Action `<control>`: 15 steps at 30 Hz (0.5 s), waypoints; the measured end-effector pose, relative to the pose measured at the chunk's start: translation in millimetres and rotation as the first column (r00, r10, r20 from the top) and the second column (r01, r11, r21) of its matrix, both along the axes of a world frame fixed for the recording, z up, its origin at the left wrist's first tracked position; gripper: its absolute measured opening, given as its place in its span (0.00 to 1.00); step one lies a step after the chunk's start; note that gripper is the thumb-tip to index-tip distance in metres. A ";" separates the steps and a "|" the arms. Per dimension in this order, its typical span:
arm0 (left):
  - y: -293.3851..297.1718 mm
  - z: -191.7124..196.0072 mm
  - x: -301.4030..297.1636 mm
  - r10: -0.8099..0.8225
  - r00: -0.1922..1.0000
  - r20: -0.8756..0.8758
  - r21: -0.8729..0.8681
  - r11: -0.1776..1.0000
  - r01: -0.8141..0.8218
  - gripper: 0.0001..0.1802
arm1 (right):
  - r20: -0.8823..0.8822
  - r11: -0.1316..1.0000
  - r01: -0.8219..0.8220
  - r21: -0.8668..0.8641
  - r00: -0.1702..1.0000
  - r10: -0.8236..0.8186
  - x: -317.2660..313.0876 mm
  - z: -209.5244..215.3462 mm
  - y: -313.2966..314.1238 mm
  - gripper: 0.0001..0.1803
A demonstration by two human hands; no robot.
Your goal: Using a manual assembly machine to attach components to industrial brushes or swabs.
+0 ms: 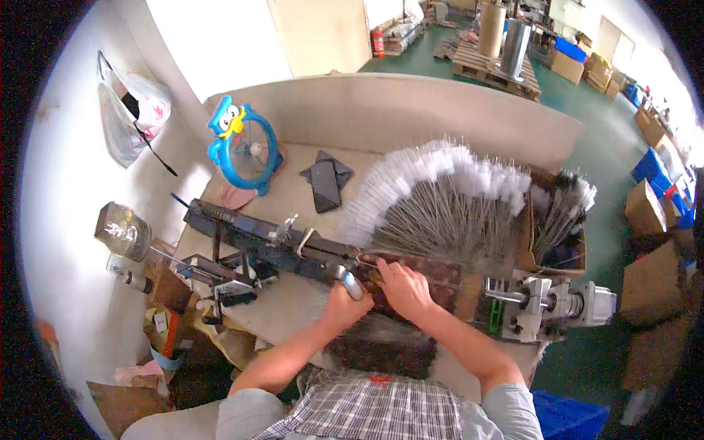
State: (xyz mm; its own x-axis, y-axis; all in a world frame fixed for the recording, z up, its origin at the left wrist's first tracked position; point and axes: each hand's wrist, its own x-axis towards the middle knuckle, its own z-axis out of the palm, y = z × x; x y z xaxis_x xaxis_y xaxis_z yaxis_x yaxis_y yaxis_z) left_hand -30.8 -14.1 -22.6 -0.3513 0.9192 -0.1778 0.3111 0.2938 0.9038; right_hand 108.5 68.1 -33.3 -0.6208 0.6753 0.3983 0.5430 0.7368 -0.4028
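Note:
My left hand (346,308) is closed around a pale grey-blue handle (352,284) at the near end of a long dark metal machine (257,236). Close beside it, my right hand (405,290) has its fingers pinched together at that machine end. Whatever lies between those fingertips is too small to make out, though a thin line shows there. Beyond my hands fans out a big pile of wire-stemmed brushes (440,209) with white bristle heads. A reddish-brown surface (444,279) lies under and beside my right hand.
A blue bird-shaped fan (249,150) and a dark phone-like slab (325,185) are on the table's far side. A cardboard box (561,257) holds more brushes. At right sits a metal motor assembly (557,302). A low board (411,110) walls the back.

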 end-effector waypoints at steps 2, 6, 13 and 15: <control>-1.2 14.9 -4.7 -0.046 0.997 -0.068 -0.068 0.997 0.042 0.11 | 0.089 0.994 -0.063 -0.089 0.993 0.071 -4.1 2.2 -1.0 0.09; -26.2 -27.3 -50.6 0.185 0.913 0.364 0.128 0.961 -0.246 0.16 | 0.093 0.981 -0.122 -0.152 0.986 0.137 6.9 19.4 -12.2 0.10; -91.8 -45.3 -152.9 0.538 0.233 0.810 -0.276 0.701 -0.657 0.15 | 0.112 0.942 -0.166 -0.291 0.972 0.205 24.0 35.0 -8.6 0.13; -93.7 -32.7 -155.9 0.517 0.250 0.819 -0.255 0.718 -0.648 0.14 | 0.131 0.924 -0.188 -0.333 0.961 0.243 22.1 37.7 -9.5 0.13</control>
